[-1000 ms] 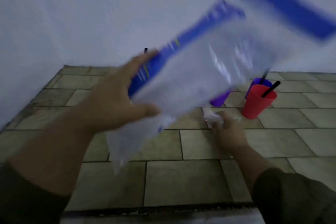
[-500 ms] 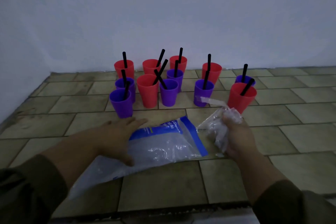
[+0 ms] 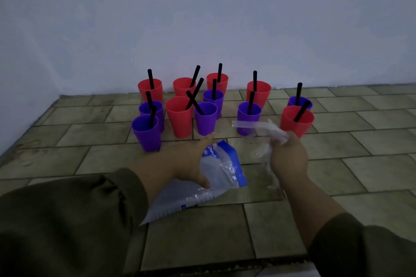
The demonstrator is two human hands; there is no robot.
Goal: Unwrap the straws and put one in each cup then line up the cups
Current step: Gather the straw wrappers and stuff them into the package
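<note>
Wrappers [image 3: 275,134] sit bunched in the closed grip of the right hand [image 3: 289,161], mid-frame, while the left hand [image 3: 185,161], grip flat and open, pins the bag [image 3: 226,170], probably to receive them.

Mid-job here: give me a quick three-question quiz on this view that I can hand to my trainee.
1. How many red cups stand on the tiled surface?
2. True or false: every cup, red or purple, holds a black straw.
3. The right hand has its grip on: A a red cup; B crumpled clear wrappers; C a black straw.

Key: 1 six; 2 true; 3 B.
</note>
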